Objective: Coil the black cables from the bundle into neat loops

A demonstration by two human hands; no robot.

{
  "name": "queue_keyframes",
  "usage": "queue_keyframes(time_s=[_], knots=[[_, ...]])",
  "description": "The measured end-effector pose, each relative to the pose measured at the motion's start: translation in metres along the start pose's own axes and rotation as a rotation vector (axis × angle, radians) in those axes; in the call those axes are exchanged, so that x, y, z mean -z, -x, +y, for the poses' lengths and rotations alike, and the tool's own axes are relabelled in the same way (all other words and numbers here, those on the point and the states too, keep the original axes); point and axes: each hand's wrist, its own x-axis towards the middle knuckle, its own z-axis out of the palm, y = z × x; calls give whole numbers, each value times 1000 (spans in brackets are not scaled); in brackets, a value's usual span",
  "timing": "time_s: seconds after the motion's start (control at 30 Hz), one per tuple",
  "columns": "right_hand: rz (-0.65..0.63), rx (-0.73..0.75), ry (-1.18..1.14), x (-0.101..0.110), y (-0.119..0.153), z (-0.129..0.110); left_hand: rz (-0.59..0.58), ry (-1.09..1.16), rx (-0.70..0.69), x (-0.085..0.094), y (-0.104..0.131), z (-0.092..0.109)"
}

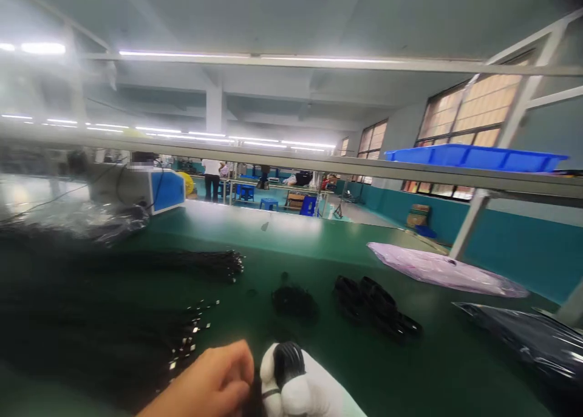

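Note:
At the bottom centre my left hand (212, 380) is bare, its fingers curled closed; what they hold, if anything, is hidden. Right beside it, my right hand (303, 383) wears a white glove and is closed around a small coil of black cable (288, 361). Long bundles of black cables with silvery ends (200, 262) lie on the green table (314, 238) at the left. Beyond my hands rests a loose heap of thin black cable (295, 301). Thicker black coils (376, 305) lie to its right.
A pink plastic-wrapped package (444, 271) and a dark plastic bag (532, 341) lie at the right. A blue tray (476, 157) sits on the overhead shelf. Clear plastic (122, 220) and a blue-sided machine (167, 190) are at the left. A person (212, 177) stands far back.

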Motion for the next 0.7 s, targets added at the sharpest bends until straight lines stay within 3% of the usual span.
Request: queue_keyframes(time_s=[0.07, 0.17, 0.3, 0.47, 0.6, 0.7], knots=[[-20, -30, -86, 4, -1, 5, -9, -326, 53, 6, 3, 10], [-19, -50, -167, 10, -1, 9, -38, -490, 46, 12, 7, 17], [-18, -10, -177, 20, -2, 3, 44, -428, 87, 16, 9, 7], [138, -36, -100, 27, -5, 0, -1, -286, 35, 17, 4, -5], [322, 42, 58, 17, -7, -1, 43, -167, -34, 14, 0, -9], [306, -17, 193, 4, -8, -5, 79, -116, -38, 10, -3, -11]])
